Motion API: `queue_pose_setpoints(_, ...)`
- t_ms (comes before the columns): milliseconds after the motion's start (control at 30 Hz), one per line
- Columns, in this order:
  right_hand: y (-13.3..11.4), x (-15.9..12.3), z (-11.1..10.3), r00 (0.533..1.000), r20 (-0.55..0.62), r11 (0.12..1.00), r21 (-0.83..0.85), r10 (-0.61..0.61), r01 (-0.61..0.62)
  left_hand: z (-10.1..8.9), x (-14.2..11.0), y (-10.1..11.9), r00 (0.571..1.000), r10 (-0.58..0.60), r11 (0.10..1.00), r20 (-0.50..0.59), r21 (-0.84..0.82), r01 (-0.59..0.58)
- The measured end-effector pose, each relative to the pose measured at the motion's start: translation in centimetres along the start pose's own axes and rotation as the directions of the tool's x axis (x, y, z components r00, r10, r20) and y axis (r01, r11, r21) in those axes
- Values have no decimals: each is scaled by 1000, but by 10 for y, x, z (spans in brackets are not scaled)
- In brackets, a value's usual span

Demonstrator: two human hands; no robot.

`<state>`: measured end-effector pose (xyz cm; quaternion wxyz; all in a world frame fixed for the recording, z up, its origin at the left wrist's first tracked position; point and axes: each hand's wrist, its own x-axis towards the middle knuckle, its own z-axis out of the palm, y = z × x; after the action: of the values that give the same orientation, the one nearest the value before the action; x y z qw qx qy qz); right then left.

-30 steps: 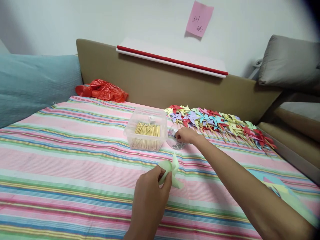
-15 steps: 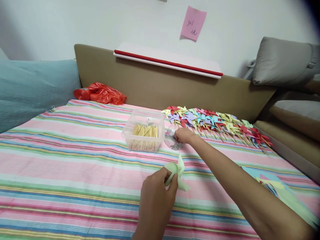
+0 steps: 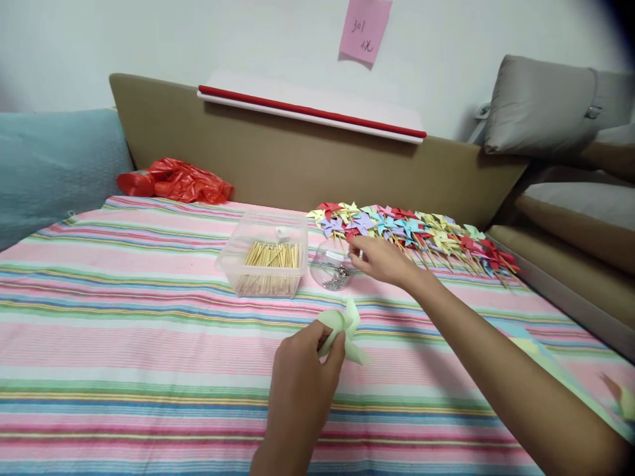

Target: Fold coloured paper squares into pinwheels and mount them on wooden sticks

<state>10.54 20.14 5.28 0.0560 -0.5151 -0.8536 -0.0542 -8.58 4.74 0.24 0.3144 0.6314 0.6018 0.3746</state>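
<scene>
A pale green paper pinwheel (image 3: 353, 324) with curled vanes is pinched between the thumb and fingers of my left hand (image 3: 305, 363), low over the cloth. At the right rim of a round clear container (image 3: 321, 270) is my right hand (image 3: 381, 259), thumb and fingers closed together. Whatever they may hold is too small to make out. Small shiny metal pins (image 3: 340, 277) lie inside the round container. Just left of it stands a clear plastic box (image 3: 231, 264) with several thin golden sticks (image 3: 272, 256) in it.
Many finished pinwheels (image 3: 411, 228) on sticks lie in rows at the back right. Coloured paper sheets (image 3: 550, 363) lie beneath my right forearm. A red plastic bag (image 3: 191, 182) rests at the back left by the brown board (image 3: 297, 158). Grey cushions (image 3: 540, 109) stack up on the right.
My right hand has drawn out of the round container to its right side. The left hand keeps its grip on the pinwheel. The whole view has shifted slightly.
</scene>
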Motion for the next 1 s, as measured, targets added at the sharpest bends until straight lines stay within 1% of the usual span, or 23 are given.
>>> queue_pose_setpoints(67, 6, -53, -5, 997, -64, 999, 37, 41, -39, 1, 2, 0, 1000, 2, 999, 0, 36, -2)
queue_pose_setpoints(100, 10, -82, -4, 998, -49, 997, 56, 48, -45, 2, 2, 1, 1000, 7, 999, -5, 53, -7)
queue_pose_setpoints(133, 13, -110, 0, 998, -18, 996, 75, 56, -54, 3, 3, 2, 1000, 12, 997, -12, 70, -11)
queue_pose_setpoints(167, 17, -136, 5, 996, 54, 992, 94, 74, -79, 5, 4, 3, 1000, 16, 996, -21, 88, -15)
queue_pose_setpoints(200, 21, -158, 12, 987, 107, 989, 69, 124, -131, 8, 4, 4, 999, 21, 994, -27, 107, -18)
queue_pose_setpoints(233, 24, -176, 19, 976, 141, 984, 38, 168, -175, 11, 5, 6, 999, 26, 992, -30, 126, -22)
queue_pose_setpoints(300, 30, -198, 31, 967, 150, 978, 9, 204, -208, 19, 6, 9, 999, 34, 986, -32, 165, -28)
queue_pose_setpoints(400, 35, -208, 41, 972, 97, 976, 28, 214, -217, 32, 8, 14, 997, 58, 978, -57, 203, -46)
queue_pose_setpoints(467, 36, -214, 45, 964, 51, 963, 58, 259, -262, 40, 10, 17, 993, 71, 983, -95, 175, -54)
queue_pose_setpoints(533, 35, -225, 52, 959, -35, 955, 113, 280, -275, 48, 12, 18, 990, 60, 996, -127, 69, -52)
queue_pose_setpoints(567, 33, -232, 56, 959, -93, 956, 143, 269, -255, 52, 13, 19, 990, 43, 999, -133, -10, -45)
queue_pose_setpoints(633, 28, -245, 68, 959, -191, 968, 176, 211, -178, 61, 13, 21, 993, -7, 982, -119, -186, -15)
queue_pose_setpoints(667, 25, -250, 75, 961, -209, 973, 181, 184, -147, 67, 13, 22, 994, -35, 963, -106, -269, 6)
queue_pose_setpoints(767, 20, -257, 90, 964, -211, 971, 207, 161, -117, 87, 11, 29, 993, -106, 876, -46, -478, 71)
queue_pose_setpoints(833, 19, -255, 95, 966, -201, 969, 218, 163, -118, 102, 11, 34, 992, -124, 818, -2, -566, 101)
queue_pose_setpoints(900, 19, -253, 95, 967, -198, 969, 215, 161, -117, 116, 12, 38, 992, -126, 784, 23, -611, 114)
queue_pose_setpoints(1000, 20, -249, 93, 962, -220, 971, 208, 163, -117, 129, 13, 40, 991, -129, 773, 32, -624, 120)
